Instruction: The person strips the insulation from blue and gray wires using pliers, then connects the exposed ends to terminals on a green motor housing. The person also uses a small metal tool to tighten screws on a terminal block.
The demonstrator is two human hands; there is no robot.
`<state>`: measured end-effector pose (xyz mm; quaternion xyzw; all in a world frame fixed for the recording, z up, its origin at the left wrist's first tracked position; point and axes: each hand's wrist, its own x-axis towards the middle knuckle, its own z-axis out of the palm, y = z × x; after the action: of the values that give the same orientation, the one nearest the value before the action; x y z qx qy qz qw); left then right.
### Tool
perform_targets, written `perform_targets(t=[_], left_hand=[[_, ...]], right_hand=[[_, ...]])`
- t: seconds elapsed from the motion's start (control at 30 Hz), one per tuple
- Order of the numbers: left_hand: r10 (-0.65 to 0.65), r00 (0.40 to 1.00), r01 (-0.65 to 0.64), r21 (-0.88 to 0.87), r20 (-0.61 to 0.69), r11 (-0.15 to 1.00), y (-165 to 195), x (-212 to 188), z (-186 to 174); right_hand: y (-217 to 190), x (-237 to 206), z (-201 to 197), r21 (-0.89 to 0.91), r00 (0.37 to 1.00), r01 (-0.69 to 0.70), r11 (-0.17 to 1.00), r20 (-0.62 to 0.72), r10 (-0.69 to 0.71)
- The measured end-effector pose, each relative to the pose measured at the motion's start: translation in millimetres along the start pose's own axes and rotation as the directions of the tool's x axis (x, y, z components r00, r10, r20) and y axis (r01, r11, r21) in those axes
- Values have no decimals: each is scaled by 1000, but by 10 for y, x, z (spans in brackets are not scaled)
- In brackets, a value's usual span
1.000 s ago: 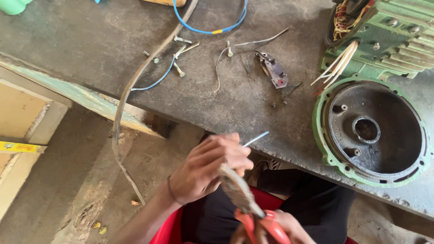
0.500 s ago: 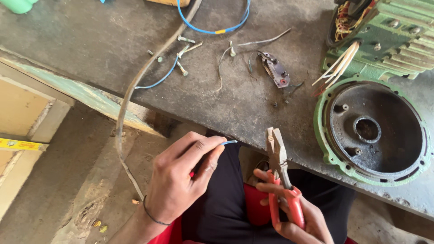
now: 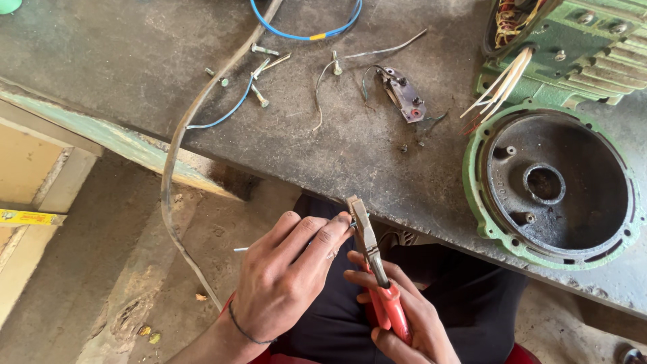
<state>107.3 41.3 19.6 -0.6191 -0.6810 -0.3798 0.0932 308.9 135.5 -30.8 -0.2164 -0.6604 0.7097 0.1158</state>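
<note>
**Wire and pliers held below the bench edge**

We take the green end cover (image 3: 551, 185), lying hollow side up on the dark bench (image 3: 101, 61), as our landmark. Far to its left, a grey cable (image 3: 176, 145) runs off the bench edge and hangs toward the floor. Beside that cable, still well left of the cover, we see loose bolts (image 3: 259, 64) and a thin blue wire (image 3: 226, 111) on the bench top. Above them a blue loop (image 3: 306, 34) lies at the far edge.

Below and left of the cover, in front of the bench edge, our left hand (image 3: 286, 276) has its fingers pinched narrowly on a thin pale wire (image 3: 241, 249), whose end sticks out to the left of the knuckles. Just right of it, our right hand (image 3: 397, 310) is wrapped around the red grips of the pliers (image 3: 369, 246). The jaws point up, meet the left fingertips and appear closed; we cannot tell whether they grip the wire.

On the bench, left of the cover, lies a small terminal block (image 3: 403, 94) with wire leads. Directly above the cover stands the green motor body (image 3: 573, 40), with pale leads (image 3: 502, 84) hanging down toward the cover rim.
</note>
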Motion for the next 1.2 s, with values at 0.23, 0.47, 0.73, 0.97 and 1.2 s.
perform_targets(t=[0.23, 0.47, 0.73, 0.97, 1.2], left_hand=[[-37, 998, 39, -29, 55, 999, -34, -34, 11], [-68, 988, 81, -91, 137, 993, -20, -28, -27], [-150, 967, 187, -170, 208, 968, -64, -94, 17], [-157, 766, 640, -764, 624, 83, -40, -328, -137], [-432, 902, 390, -429, -1, 815, 79, -287, 33]], right_hand=[[-20, 44, 15, -218, 999, 12, 976, -48, -23], [11, 41, 17, -199, 997, 48, 979, -49, -59], [155, 7, 82, -340, 980, -1, 940, -185, -66], [57, 133, 96, -262, 945, 235, 936, -164, -283], [169, 109, 490, -240, 948, 44, 970, -296, -116]])
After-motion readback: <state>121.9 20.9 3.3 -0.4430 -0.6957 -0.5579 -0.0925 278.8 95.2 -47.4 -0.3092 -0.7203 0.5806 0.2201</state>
